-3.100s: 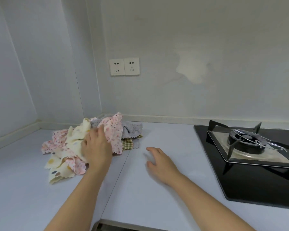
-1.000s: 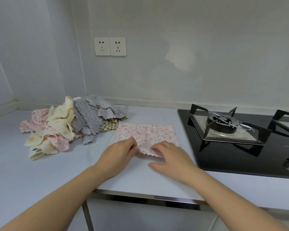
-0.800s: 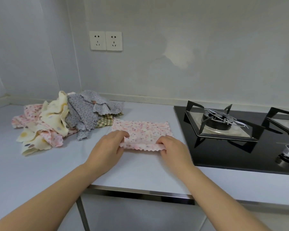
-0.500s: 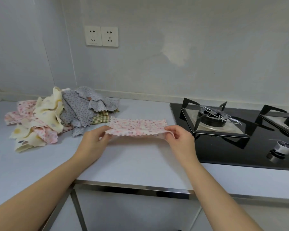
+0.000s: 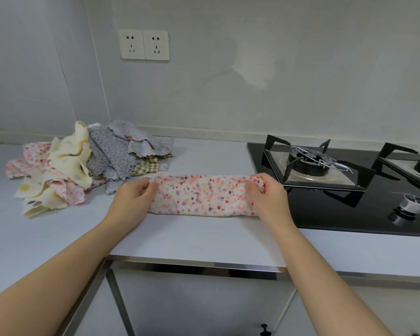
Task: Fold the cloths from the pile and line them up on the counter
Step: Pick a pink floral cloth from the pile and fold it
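A pink flowered cloth (image 5: pixel 201 196) lies folded in half as a long strip on the pale counter (image 5: pixel 192 241), its fold toward me. My left hand (image 5: pixel 134 196) pinches the strip's left end at the far edge. My right hand (image 5: pixel 264 197) pinches the right end the same way. The pile of loose cloths (image 5: pixel 83 163), cream, grey dotted, pink and checked, sits at the back left of the counter, a short way from the strip.
A black glass gas hob (image 5: pixel 349 190) with a burner stand (image 5: pixel 313 163) and a knob (image 5: pixel 409 206) lies just right of my right hand. A double wall socket (image 5: pixel 143 44) is above the pile. The counter's front edge runs below my wrists.
I took the pink cloth off the pile and spread it flat. Both hands then lifted its near edge and carried it over to the far edge, halving it.
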`<state>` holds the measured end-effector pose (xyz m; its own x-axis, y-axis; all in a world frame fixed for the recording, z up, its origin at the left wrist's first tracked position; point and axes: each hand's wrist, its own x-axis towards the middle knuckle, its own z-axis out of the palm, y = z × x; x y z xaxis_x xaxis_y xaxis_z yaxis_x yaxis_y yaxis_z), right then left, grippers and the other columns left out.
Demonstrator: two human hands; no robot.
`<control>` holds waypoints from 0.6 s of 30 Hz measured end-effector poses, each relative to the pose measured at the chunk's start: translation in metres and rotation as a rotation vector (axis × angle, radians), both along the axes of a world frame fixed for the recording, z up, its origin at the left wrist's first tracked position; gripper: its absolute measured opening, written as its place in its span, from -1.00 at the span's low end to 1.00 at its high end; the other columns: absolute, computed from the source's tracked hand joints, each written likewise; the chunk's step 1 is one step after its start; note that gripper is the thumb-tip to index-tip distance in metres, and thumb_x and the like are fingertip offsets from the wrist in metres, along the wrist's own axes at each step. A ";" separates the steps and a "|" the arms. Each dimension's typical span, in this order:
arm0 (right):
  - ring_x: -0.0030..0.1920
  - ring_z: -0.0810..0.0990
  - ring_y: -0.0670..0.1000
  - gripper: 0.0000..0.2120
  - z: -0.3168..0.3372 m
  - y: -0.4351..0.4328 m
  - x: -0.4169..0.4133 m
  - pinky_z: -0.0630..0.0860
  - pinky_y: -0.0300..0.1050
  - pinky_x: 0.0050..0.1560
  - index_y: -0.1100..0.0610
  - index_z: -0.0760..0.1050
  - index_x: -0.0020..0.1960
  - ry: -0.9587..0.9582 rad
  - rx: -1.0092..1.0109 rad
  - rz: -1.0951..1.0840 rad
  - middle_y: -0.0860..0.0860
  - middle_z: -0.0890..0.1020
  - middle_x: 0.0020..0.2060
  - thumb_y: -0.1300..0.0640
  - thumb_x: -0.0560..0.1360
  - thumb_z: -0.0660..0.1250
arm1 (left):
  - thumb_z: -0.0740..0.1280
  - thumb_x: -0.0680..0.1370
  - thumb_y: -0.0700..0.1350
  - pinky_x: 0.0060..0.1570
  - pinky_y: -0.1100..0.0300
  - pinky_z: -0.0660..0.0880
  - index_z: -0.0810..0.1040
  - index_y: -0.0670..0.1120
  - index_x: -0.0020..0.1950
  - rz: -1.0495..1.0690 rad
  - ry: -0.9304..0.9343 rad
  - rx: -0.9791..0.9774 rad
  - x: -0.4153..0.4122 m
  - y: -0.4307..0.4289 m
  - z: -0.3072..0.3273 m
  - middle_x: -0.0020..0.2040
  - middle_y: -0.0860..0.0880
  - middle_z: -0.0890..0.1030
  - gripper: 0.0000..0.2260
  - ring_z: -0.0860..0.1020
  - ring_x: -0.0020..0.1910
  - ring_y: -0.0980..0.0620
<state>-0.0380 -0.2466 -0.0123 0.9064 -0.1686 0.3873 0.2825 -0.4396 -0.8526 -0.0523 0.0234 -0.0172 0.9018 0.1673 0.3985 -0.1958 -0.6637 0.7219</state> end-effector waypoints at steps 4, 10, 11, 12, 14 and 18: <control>-0.23 0.52 0.04 -0.87 -0.006 0.000 0.010 0.41 -0.18 -0.27 0.18 0.49 -0.15 0.052 -0.223 -0.046 0.08 0.58 -0.25 0.17 0.55 0.25 | 0.20 0.60 -0.12 -0.38 0.11 0.07 0.23 -0.12 -0.36 0.025 0.061 0.048 0.007 -0.004 0.003 -0.44 -0.08 0.24 -0.65 0.22 -0.43 0.02; -0.16 0.53 0.16 -0.79 0.008 0.004 0.038 0.44 -0.03 -0.18 0.25 0.49 -0.10 0.128 -0.576 -0.065 0.11 0.56 -0.20 0.14 0.58 0.17 | 0.15 0.60 -0.09 -0.39 0.12 0.18 0.24 -0.12 -0.39 0.140 0.182 0.264 0.039 -0.003 0.009 -0.43 -0.09 0.36 -0.64 0.32 -0.41 -0.04; -0.15 0.54 0.15 -0.78 0.011 0.005 0.042 0.48 -0.02 -0.16 0.24 0.50 -0.07 0.131 -0.594 -0.060 0.11 0.57 -0.17 0.14 0.58 0.15 | 0.14 0.60 -0.09 -0.39 0.14 0.20 0.26 -0.12 -0.38 0.158 0.176 0.288 0.044 -0.004 0.011 -0.42 -0.09 0.38 -0.65 0.35 -0.40 -0.04; -0.16 0.55 0.13 -0.78 0.014 0.006 0.046 0.50 -0.02 -0.15 0.23 0.51 -0.05 0.138 -0.606 -0.050 0.11 0.57 -0.16 0.14 0.59 0.14 | 0.13 0.60 -0.09 -0.39 0.14 0.22 0.28 -0.13 -0.38 0.176 0.167 0.310 0.047 -0.005 0.012 -0.41 -0.09 0.41 -0.65 0.37 -0.40 -0.05; -0.18 0.54 0.11 -0.80 0.017 0.009 0.055 0.49 -0.05 -0.20 0.21 0.49 -0.06 0.169 -0.635 -0.033 0.09 0.56 -0.17 0.16 0.59 0.12 | 0.12 0.61 -0.08 -0.38 0.16 0.26 0.30 -0.12 -0.37 0.204 0.159 0.353 0.054 -0.005 0.013 -0.39 -0.09 0.44 -0.66 0.41 -0.37 -0.07; -0.20 0.48 0.13 -0.84 0.011 0.014 0.065 0.36 -0.11 -0.26 0.16 0.40 -0.14 0.216 -0.720 -0.067 0.07 0.50 -0.23 0.16 0.58 0.11 | 0.10 0.61 -0.08 -0.35 0.16 0.31 0.31 -0.08 -0.37 0.220 0.175 0.442 0.064 -0.004 0.007 -0.36 -0.07 0.45 -0.66 0.44 -0.33 -0.10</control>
<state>0.0274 -0.2329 -0.0016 0.9713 0.0014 0.2378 0.0947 -0.9196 -0.3814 0.0120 0.0193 -0.0107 0.9237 0.2099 0.3204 0.0809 -0.9245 0.3726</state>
